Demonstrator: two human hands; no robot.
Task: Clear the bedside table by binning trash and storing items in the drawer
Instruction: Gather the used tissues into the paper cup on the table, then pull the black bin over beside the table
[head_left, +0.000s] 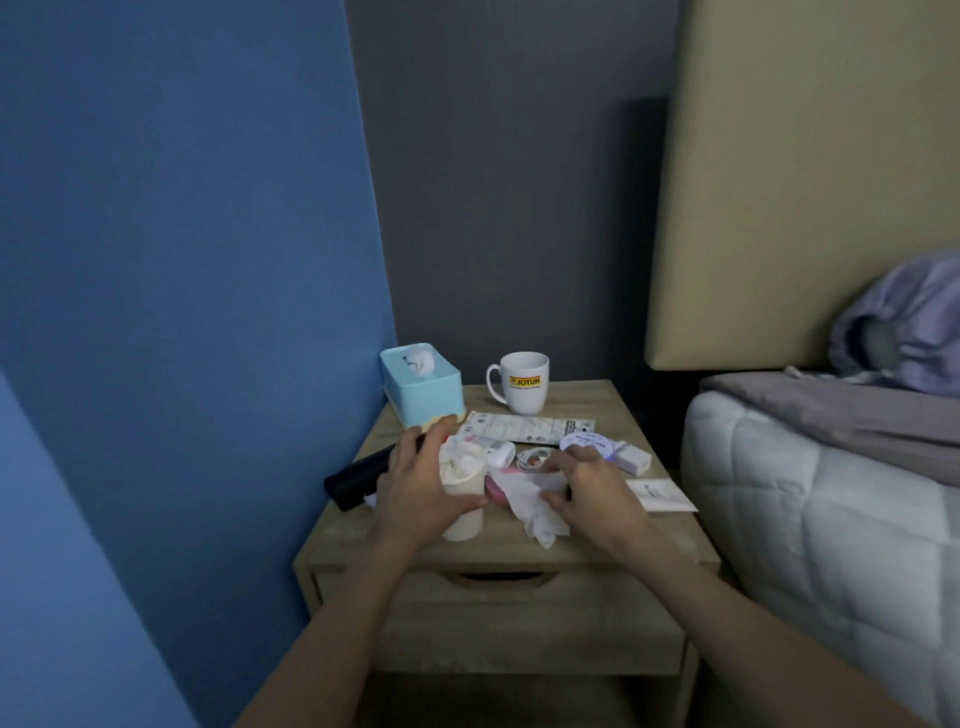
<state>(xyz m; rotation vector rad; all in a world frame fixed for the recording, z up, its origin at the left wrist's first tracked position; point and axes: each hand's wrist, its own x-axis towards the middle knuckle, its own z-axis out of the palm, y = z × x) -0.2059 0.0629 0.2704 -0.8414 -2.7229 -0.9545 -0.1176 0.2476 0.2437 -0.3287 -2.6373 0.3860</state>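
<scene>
Down at the front, the drawer (498, 618) is shut. On the table (519, 545) above it, the left hand (421, 493) wraps around a paper cup (464, 499) stuffed with tissue. The right hand (587, 488) lies spread on a crumpled tissue (530, 504), not pinching yet. Both look light and soft. Too hard a squeeze could crush the cup, so hold its sides gently. Farther back stand a tissue box (421, 384) and a mug (522, 382).

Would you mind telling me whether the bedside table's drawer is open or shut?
Shut: the drawer front sits flush with the bedside table frame, nothing inside showing.
</scene>
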